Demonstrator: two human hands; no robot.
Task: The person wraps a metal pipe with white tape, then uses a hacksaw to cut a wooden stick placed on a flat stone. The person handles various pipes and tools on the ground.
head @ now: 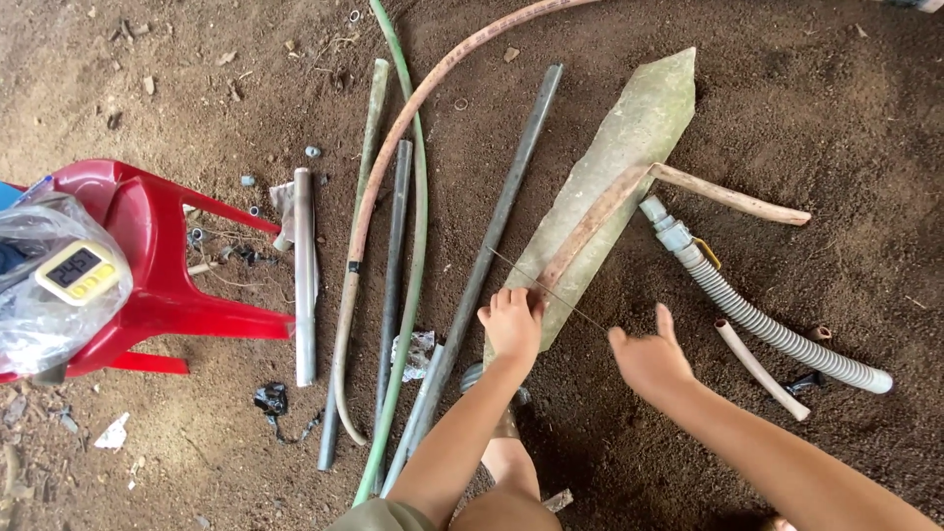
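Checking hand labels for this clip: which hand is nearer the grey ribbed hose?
Right. The right hand hovers just left of the grey ribbed hose, apart from it. The left hand rests farther left, on the pale flat sheet.

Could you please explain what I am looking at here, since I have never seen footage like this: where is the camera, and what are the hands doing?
There is no machine here. The single picture comes from a camera worn on a person's head, looking down at their own bare arms and a dirt floor.

The left hand presses on the lower end of a long, pointed, pale green sheet. The right hand hovers open beside it, holding nothing that I can make out. A thin wire or string runs between the two hands.

A bent rusty tube lies across the sheet, and a ribbed grey hose to its right. To the left lie several pipes and hoses, among them a dark pipe and a green hose. A red plastic chair stands at the far left.
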